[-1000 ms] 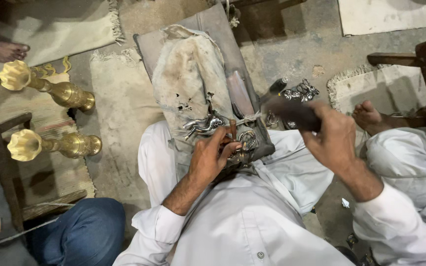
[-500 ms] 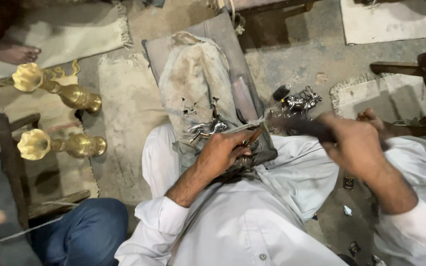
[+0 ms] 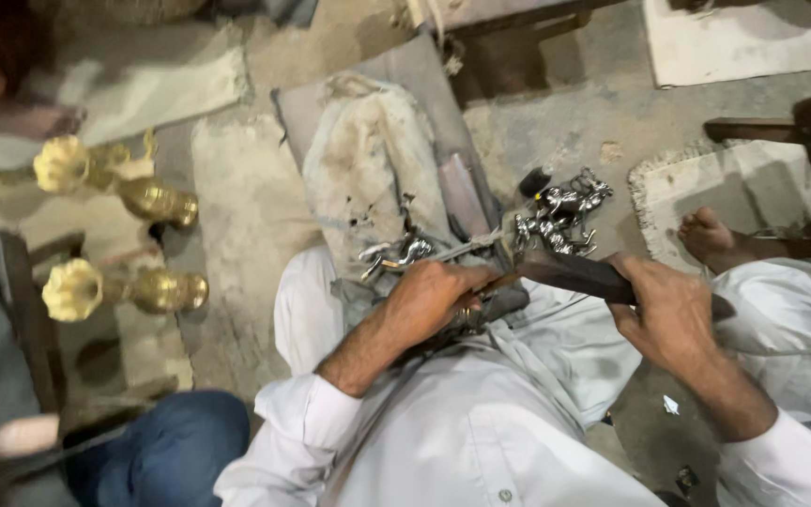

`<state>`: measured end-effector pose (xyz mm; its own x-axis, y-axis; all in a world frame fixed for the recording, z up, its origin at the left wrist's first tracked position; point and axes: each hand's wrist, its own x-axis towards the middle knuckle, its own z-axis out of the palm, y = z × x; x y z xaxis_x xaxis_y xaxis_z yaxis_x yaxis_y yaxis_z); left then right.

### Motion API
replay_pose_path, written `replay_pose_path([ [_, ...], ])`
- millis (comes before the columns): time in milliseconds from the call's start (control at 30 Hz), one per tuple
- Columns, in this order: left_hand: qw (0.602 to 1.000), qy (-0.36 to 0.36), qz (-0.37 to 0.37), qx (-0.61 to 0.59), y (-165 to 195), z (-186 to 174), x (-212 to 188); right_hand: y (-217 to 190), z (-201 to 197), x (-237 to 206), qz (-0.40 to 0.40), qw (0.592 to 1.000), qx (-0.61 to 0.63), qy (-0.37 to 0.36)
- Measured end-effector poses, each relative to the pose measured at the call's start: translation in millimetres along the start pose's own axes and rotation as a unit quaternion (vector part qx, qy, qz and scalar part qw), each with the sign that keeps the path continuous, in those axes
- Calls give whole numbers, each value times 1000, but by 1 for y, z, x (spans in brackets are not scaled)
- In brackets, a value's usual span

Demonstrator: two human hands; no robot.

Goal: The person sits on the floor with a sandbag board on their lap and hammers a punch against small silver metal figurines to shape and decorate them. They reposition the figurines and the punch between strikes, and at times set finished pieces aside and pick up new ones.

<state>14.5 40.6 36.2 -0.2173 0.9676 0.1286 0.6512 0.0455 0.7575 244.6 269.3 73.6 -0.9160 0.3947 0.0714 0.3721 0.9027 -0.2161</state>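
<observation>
Head view. Step in hand, by judgement: filing or dressing a small metal casting held down on the lap board.

Left hand (image 3: 438, 300): curled shut, pressing a silver figure (image 3: 396, 253) against the board (image 3: 481, 202); fingers hide most of the grip.

Right hand (image 3: 673, 314): closed round the dark handle of a file (image 3: 570, 274), whose blade points left toward the left hand.

Figure: small, shiny, horse-like, lying at the near end of the stained cloth (image 3: 363, 169), just above the left knuckles.

Next move, by judgement, calls for a steady hold and a level stroke.

Also present: more silver figures (image 3: 560, 221) on the floor beside the board; two brass trumpet-shaped pieces (image 3: 119, 183) at left; a bare foot (image 3: 711, 239) at right.
</observation>
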Motion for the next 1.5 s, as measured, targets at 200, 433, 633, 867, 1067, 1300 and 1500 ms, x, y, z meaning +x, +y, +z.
replay_pose_path([
  [200, 997, -27, 64, 38, -3, -1, 6, -3, 10, -13, -1, 999, 35, 31],
  [433, 994, -69, 79, -6, -5, -9, 7, -12, 15, -31, 73, 994, 66, 54],
  [633, 995, -58, 71, -26, -2, -13, 4, -16, 15, -34, 63, 998, 27, 5],
  [867, 997, -31, 72, -16, 0, -13, 6, -12, 17, -30, 136, 988, 57, -38],
  [1067, 997, -34, 68, -22, 0, -14, 8, -21, 23, -32, 174, 956, 206, 112],
  [1300, 986, 132, 28, -95, 6, -7, -14, -6, 2, -17, 91, 993, -38, -71],
  [1500, 946, 258, -132, -147, 9, 28, -45, -17, 6, 3, 83, 990, 11, -113],
])
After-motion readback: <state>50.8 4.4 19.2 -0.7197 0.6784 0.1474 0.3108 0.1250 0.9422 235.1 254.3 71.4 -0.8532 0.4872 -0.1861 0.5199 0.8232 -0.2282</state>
